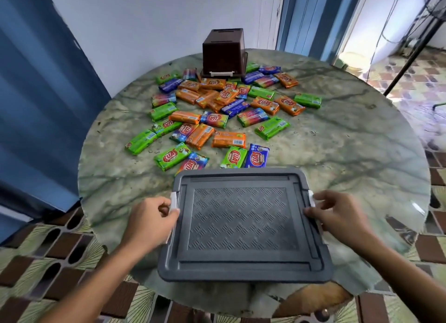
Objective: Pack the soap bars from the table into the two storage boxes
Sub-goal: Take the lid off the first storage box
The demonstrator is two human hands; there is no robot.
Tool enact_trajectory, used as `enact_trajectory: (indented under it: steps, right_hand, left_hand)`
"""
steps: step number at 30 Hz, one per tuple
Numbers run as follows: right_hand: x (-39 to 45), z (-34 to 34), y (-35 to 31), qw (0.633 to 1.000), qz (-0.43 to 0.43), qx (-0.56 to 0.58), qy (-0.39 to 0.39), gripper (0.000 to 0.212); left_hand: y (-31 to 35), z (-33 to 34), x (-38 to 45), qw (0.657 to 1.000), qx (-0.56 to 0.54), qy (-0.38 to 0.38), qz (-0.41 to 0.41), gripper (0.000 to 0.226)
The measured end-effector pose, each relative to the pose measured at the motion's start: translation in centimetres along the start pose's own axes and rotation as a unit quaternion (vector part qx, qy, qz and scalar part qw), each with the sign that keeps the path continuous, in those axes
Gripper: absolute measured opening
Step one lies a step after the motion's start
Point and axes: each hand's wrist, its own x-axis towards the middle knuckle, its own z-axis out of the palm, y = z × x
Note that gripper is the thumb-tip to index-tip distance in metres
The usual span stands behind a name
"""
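A grey storage box [243, 226] with its lid on stands at the near edge of the round table. My left hand [149, 223] pinches the white latch [174, 200] on its left side. My right hand [337, 216] pinches the white latch [311, 198] on its right side. Several wrapped soap bars [217, 110], orange, green, blue and multicoloured, lie scattered over the middle of the table. A brown storage box [223, 53] stands upside down at the far edge, resting on its lid, with a white latch facing me.
The marble-patterned round table [350, 141] has bare surface on its right half. Blue curtains hang at left and behind. A black stand pole [415, 49] leans at the right. Patterned floor tiles surround the table.
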Motion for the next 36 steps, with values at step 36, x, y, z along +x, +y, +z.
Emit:
enact_trajectory:
  steps: [36]
  right_hand:
    - [8.0, -10.6, -2.4, 0.991, 0.1, 0.082, -0.045, 0.009]
  left_hand:
    - [16.7, -1.3, 14.4, 0.951, -0.119, -0.267, -0.098, 0.025]
